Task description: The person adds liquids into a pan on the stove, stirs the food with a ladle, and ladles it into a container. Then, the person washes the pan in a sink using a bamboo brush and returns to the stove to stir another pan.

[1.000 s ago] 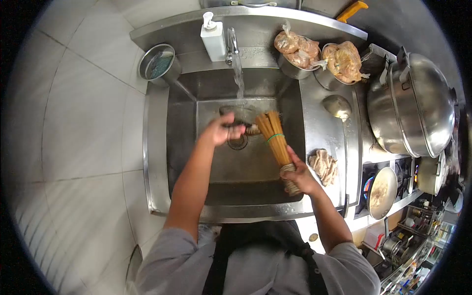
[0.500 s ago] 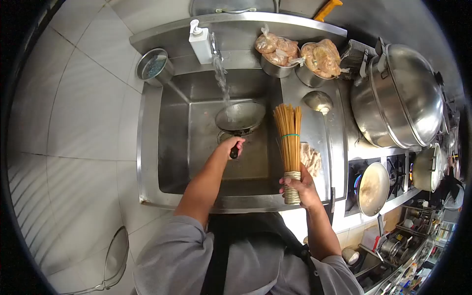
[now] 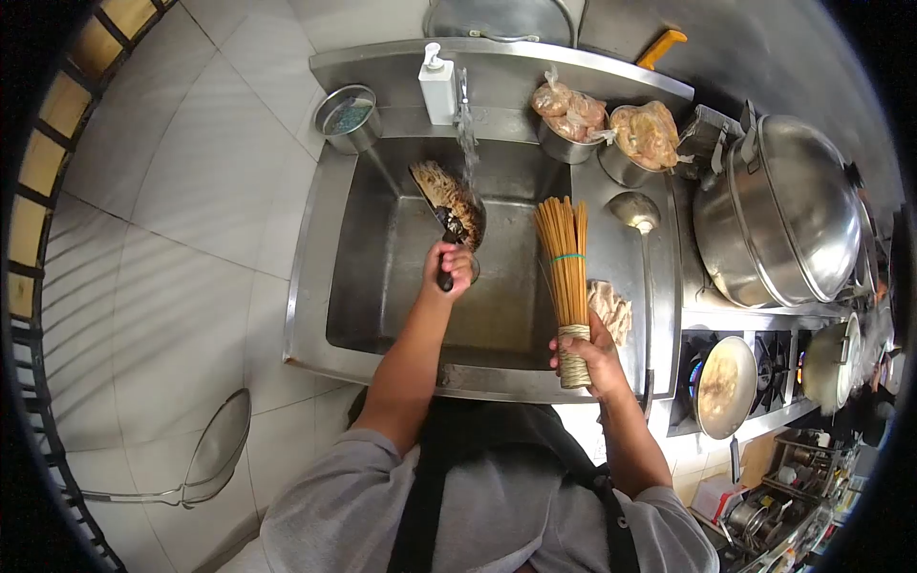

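Note:
My left hand [image 3: 453, 267] is wrapped round the black handle of a small pan [image 3: 447, 202], tilted in the sink [image 3: 506, 325] so that its browned, scorched underside shows. Water runs from the faucet [image 3: 464, 95] close by the pan's right edge. In my right hand [image 3: 592, 355] is a bamboo stick brush [image 3: 565, 258], gripped at its cord-wrapped end, with the sticks pointing up toward the back. A green band circles the sticks. Beside the brush, on the steel counter, a crumpled cloth [image 3: 609, 311] lies partly hidden.
A white pump bottle [image 3: 438, 91] stands behind the sink, a metal pot [image 3: 349, 119] at its left corner. Bagged food [image 3: 646, 134] sits in metal containers. Right are a ladle [image 3: 635, 212], a large steamer [image 3: 778, 210] and a frying pan [image 3: 726, 387] on a stove. A strainer [image 3: 216, 449] is lower left.
My left hand, empty one second ago, took the pan handle and has now lifted and turned the pan underside up. My right hand has kept the brush, now held more upright. The view has shifted.

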`<control>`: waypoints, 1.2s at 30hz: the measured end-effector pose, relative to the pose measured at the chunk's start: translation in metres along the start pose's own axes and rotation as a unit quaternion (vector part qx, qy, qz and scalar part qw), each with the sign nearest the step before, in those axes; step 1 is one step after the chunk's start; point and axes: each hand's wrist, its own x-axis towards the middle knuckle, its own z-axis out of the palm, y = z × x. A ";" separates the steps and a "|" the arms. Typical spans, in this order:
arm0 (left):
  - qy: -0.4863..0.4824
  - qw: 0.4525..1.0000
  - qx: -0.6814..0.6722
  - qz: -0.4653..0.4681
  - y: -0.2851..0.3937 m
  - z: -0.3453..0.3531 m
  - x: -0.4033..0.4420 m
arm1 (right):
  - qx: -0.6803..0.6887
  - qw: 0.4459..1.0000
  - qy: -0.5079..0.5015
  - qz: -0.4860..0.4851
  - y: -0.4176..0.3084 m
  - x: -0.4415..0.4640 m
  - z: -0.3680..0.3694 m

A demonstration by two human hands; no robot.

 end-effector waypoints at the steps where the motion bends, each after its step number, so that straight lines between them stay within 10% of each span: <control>1: -0.016 1.000 0.008 -0.015 -0.003 0.003 -0.011 | -0.004 1.000 0.002 0.000 0.000 -0.001 0.000; 14: 0.047 0.999 -0.002 -0.002 -0.031 0.011 -0.039 | -0.133 0.990 -0.022 -0.047 -0.005 0.009 0.017; 17: 0.161 0.971 0.174 -0.027 -0.022 0.019 -0.050 | -0.128 0.990 -0.001 -0.060 -0.003 0.008 0.022; 21: 0.424 0.710 0.562 0.011 -0.019 0.014 -0.065 | -0.219 0.974 0.041 -0.042 0.003 0.012 0.011; 25: 0.436 0.552 0.711 -0.025 -0.023 0.022 -0.090 | -0.440 0.892 0.022 -0.095 0.002 0.033 0.006; 31: 0.426 0.483 0.765 0.010 -0.045 0.025 -0.099 | -0.483 0.859 -0.124 0.119 0.004 0.113 0.075; 34: 0.404 0.373 0.834 0.052 -0.047 0.030 -0.112 | -0.558 0.814 -0.148 0.068 0.008 0.125 0.076; 36: 0.452 0.416 0.789 0.007 -0.054 0.055 -0.116 | -0.641 0.747 -0.170 -0.047 0.046 0.196 0.033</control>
